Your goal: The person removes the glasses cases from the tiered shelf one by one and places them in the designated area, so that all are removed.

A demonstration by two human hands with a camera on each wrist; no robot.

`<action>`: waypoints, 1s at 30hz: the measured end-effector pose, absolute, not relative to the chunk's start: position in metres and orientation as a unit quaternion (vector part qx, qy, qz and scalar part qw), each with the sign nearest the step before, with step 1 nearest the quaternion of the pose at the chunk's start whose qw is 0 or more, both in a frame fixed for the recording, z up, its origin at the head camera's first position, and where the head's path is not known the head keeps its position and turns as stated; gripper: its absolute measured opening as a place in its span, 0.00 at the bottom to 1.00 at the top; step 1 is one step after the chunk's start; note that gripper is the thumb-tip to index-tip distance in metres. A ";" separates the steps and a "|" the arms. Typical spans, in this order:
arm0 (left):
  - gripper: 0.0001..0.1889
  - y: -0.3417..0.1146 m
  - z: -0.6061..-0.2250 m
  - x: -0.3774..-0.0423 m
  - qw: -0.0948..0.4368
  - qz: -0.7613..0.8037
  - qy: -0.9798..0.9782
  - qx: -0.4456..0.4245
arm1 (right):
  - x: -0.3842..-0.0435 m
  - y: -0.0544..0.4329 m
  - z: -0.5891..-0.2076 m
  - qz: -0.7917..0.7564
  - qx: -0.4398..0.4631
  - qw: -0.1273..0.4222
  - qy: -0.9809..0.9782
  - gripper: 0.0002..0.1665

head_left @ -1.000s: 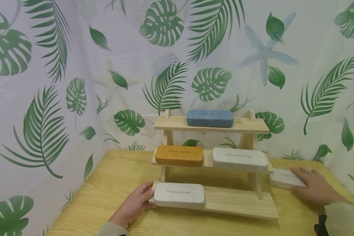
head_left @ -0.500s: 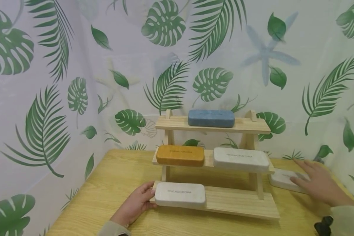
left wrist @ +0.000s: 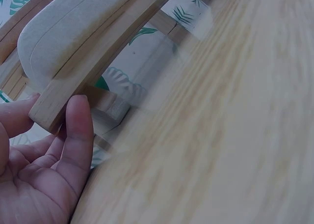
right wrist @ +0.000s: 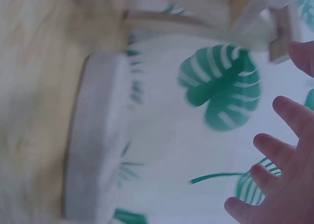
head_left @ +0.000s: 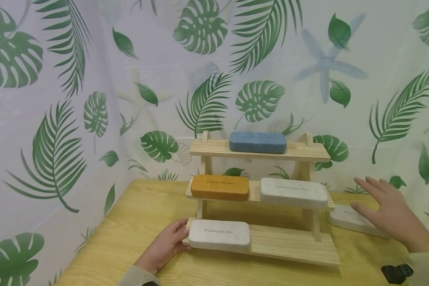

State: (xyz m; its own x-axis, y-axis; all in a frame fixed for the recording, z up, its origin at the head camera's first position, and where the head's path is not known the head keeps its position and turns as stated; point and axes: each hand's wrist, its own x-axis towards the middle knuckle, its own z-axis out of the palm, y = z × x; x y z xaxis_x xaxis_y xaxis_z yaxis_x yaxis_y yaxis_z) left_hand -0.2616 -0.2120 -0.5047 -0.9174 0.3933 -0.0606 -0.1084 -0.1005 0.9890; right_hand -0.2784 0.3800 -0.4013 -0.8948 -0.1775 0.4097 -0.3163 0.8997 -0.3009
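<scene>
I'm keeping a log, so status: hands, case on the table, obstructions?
Left hand gripping bottom shelf. Right hand open, clear of the white case lying on table. Nothing visible between right hand and case.

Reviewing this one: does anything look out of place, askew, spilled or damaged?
One white case lies on the table, right of the wooden stand, while the blue case, orange case and two other white cases sit on it. No spill or damage shows.
</scene>
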 end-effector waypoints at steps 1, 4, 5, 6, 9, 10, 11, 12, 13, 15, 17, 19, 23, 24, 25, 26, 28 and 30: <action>0.34 -0.212 -0.505 -0.261 0.171 0.734 0.649 0.108 | -0.276 0.377 -0.398 0.185 0.134 0.192 -0.954 0.46; 0.34 -0.212 -0.504 -0.261 0.171 0.733 0.650 0.104 | -0.268 0.366 -0.390 0.183 0.145 0.204 -0.951 0.46; 0.34 -0.212 -0.504 -0.261 0.172 0.732 0.651 0.103 | -0.266 0.363 -0.387 0.183 0.148 0.209 -0.949 0.46; 0.34 -0.212 -0.504 -0.261 0.171 0.732 0.651 0.103 | -0.264 0.361 -0.384 0.183 0.152 0.213 -0.948 0.46; 0.34 -0.212 -0.504 -0.261 0.172 0.732 0.651 0.104 | -0.258 0.353 -0.376 0.189 0.165 0.222 -0.942 0.46; 0.34 -0.212 -0.504 -0.261 0.173 0.732 0.650 0.105 | -0.256 0.351 -0.373 0.190 0.171 0.223 -0.941 0.47; 0.34 -0.211 -0.504 -0.262 0.173 0.733 0.650 0.106 | -0.254 0.348 -0.371 0.192 0.178 0.225 -0.938 0.47; 0.34 -0.211 -0.504 -0.262 0.173 0.733 0.649 0.106 | -0.253 0.346 -0.368 0.194 0.185 0.227 -0.936 0.47; 0.34 -0.211 -0.504 -0.262 0.174 0.733 0.649 0.107 | -0.251 0.343 -0.365 0.193 0.190 0.229 -0.935 0.47; 0.34 -0.211 -0.504 -0.262 0.174 0.734 0.647 0.108 | -0.249 0.336 -0.361 0.187 0.201 0.234 -0.933 0.48; 0.34 -0.211 -0.504 -0.262 0.174 0.734 0.647 0.108 | -0.247 0.329 -0.356 0.180 0.207 0.238 -0.932 0.48; 0.34 -0.211 -0.504 -0.262 0.174 0.734 0.647 0.107 | -0.245 0.323 -0.353 0.178 0.210 0.239 -0.931 0.49; 0.34 -0.210 -0.503 -0.261 0.176 0.733 0.649 0.105 | -0.241 0.311 -0.350 0.189 0.225 0.232 -0.927 0.48; 0.34 -0.210 -0.503 -0.261 0.176 0.733 0.649 0.105 | -0.240 0.308 -0.350 0.192 0.230 0.230 -0.926 0.48; 0.34 -0.210 -0.502 -0.260 0.176 0.732 0.650 0.104 | -0.239 0.305 -0.349 0.194 0.237 0.229 -0.924 0.48; 0.34 -0.210 -0.502 -0.260 0.175 0.732 0.650 0.104 | -0.238 0.301 -0.348 0.190 0.244 0.228 -0.923 0.48; 0.34 -0.210 -0.502 -0.260 0.174 0.731 0.651 0.105 | -0.236 0.293 -0.346 0.179 0.258 0.234 -0.920 0.48; 0.34 -0.209 -0.502 -0.260 0.173 0.731 0.652 0.106 | -0.233 0.284 -0.345 0.168 0.270 0.235 -0.919 0.49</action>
State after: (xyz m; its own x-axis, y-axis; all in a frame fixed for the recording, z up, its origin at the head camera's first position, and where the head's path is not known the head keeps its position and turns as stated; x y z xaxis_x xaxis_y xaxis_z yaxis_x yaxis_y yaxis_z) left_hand -0.2600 -0.2095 -0.5016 -0.9175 0.3913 -0.0711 -0.1151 -0.0900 0.9893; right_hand -0.2329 0.2841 -0.3446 -0.7442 -0.4162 0.5225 -0.5741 0.7983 -0.1818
